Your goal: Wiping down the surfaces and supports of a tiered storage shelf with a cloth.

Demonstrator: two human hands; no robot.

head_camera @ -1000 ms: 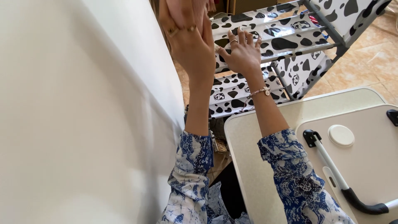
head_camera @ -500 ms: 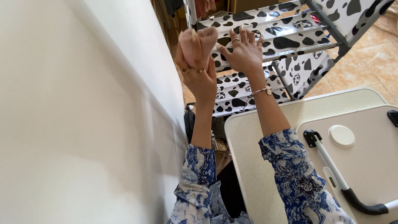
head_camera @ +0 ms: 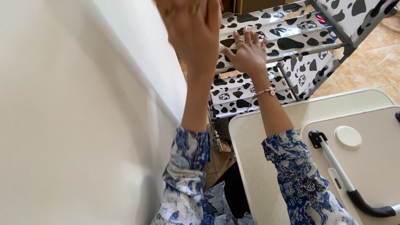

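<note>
Change: since half a second ago the left hand (head_camera: 193,31) has risen toward the top edge, and the pink cloth it clutched no longer shows.
Left grip: blurred, fingers up and loosely spread; whether it holds anything, I cannot tell.
Right grip: right hand (head_camera: 248,54) lies flat, fingers spread wide, on the cow-print rack (head_camera: 287,35), holding nothing.
Rack: far, centre to right, with grey bars.
Near right: pale surface (head_camera: 254,158) carrying a beige lid (head_camera: 366,166) with a black-tipped handle (head_camera: 341,179).
Left: white wall (head_camera: 75,112).
</note>
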